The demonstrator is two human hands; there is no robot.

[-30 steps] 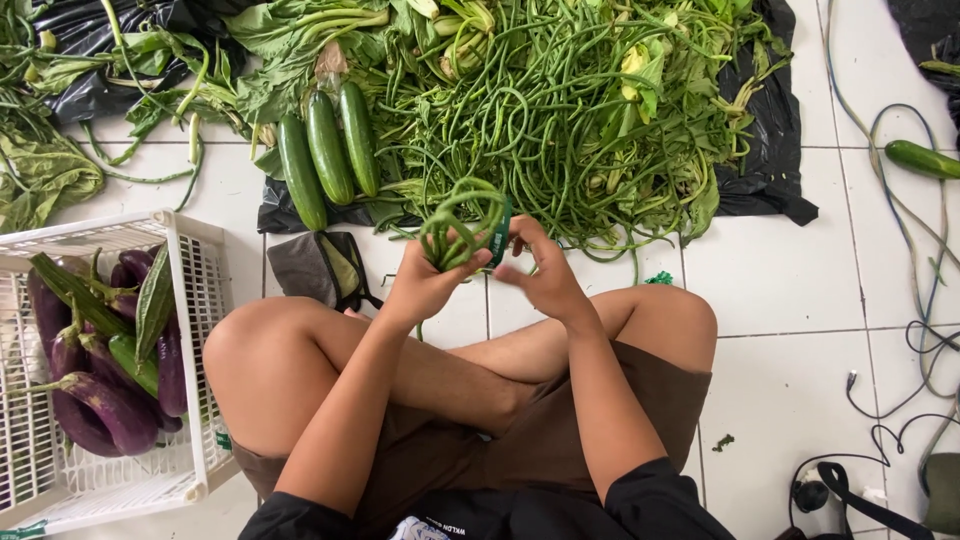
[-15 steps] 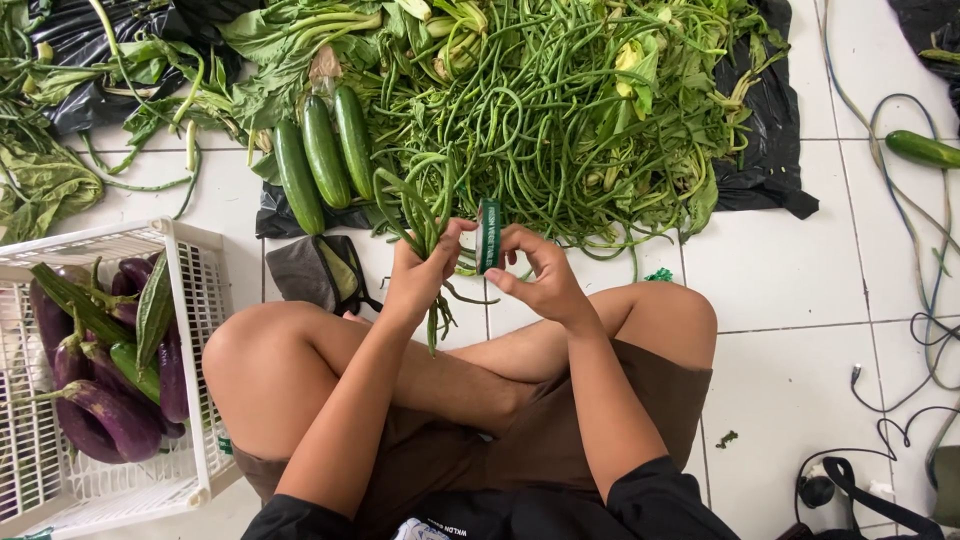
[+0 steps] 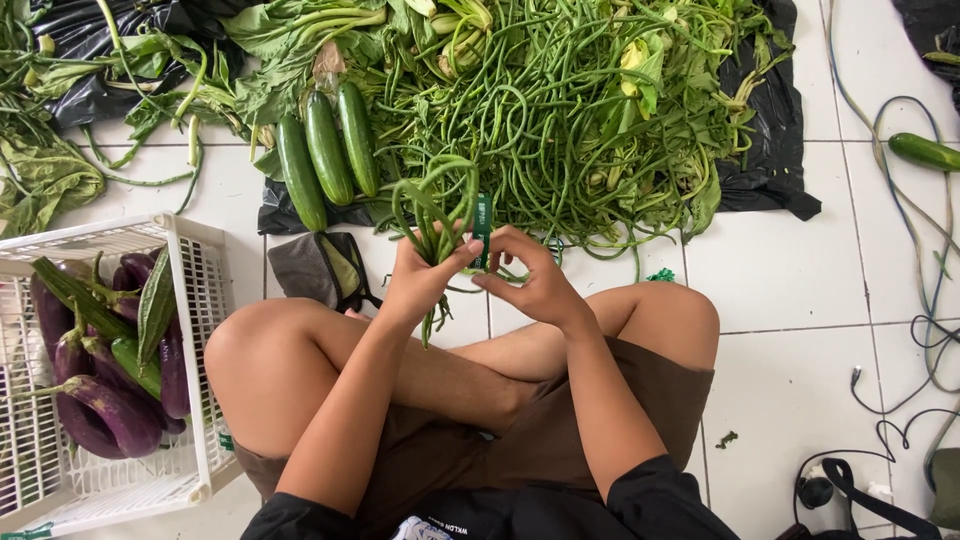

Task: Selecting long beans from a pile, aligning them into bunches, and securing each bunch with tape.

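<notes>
The person sits cross-legged on the white tiled floor (image 3: 800, 330). The left hand (image 3: 420, 275) has its grip closed around a folded bundle of long beans (image 3: 437, 205), held upright just above the knees, in front of the big heap of long beans (image 3: 590, 110) on the black plastic sheet (image 3: 765, 170). The right hand (image 3: 535, 285) pinches a narrow green band (image 3: 482, 225), probably tape, against the bundle's side.

The beans look light, limp and springy: the looped tops fan out and loose ends dangle below the fist. They would bruise or snap if squeezed hard, so the best hold is around the middle, where the stems bunch tightest.

Three cucumbers (image 3: 328, 150) lie side by side just left of the heap. A white plastic crate (image 3: 195, 300) at the left knee holds purple eggplants (image 3: 100, 400).
</notes>
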